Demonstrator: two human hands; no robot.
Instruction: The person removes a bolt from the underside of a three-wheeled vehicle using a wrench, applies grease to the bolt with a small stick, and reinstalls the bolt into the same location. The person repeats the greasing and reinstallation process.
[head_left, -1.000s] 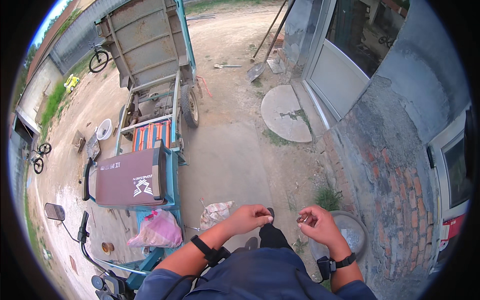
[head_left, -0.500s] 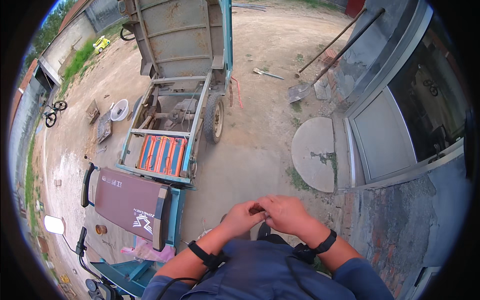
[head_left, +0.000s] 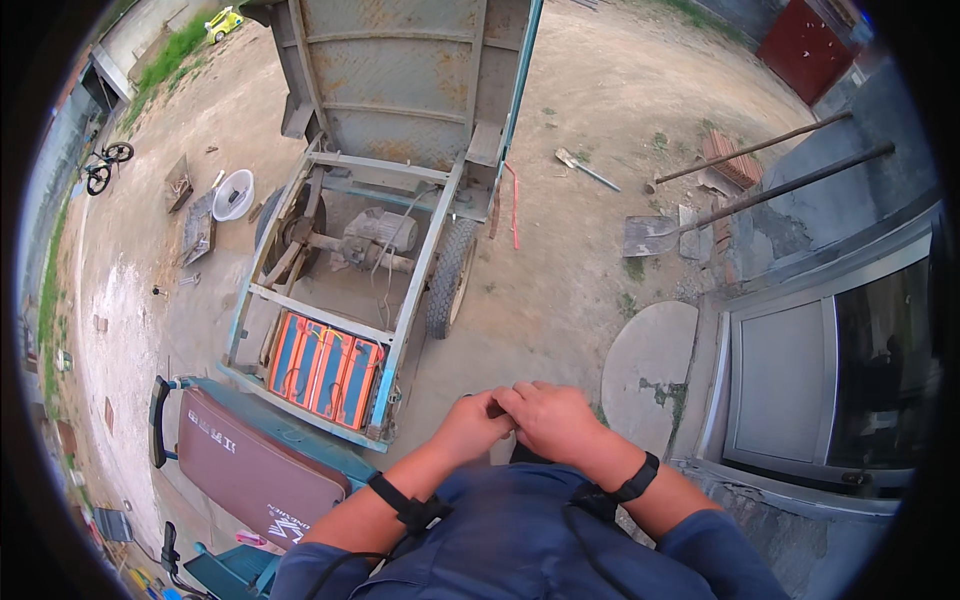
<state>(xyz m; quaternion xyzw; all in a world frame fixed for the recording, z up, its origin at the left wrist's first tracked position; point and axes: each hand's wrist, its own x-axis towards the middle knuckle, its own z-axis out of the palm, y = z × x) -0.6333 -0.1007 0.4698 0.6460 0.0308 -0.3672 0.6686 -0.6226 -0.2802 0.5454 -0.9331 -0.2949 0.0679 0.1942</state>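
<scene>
The left hand (head_left: 472, 425) and right hand (head_left: 551, 420) are pressed together in front of the chest, fingertips meeting. The fingers are curled inward; whether anything is pinched between them cannot be told. A black band is worn on each wrist. Just beyond the hands, bare dirt ground (head_left: 560, 260) is seen, with a three-wheeled cart (head_left: 400, 120) parked near its far edge.

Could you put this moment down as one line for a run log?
left hand: meets right, contents hidden | right hand: fingers over left | nearby: blue three-wheeled cart, orange battery pack, shovel
</scene>
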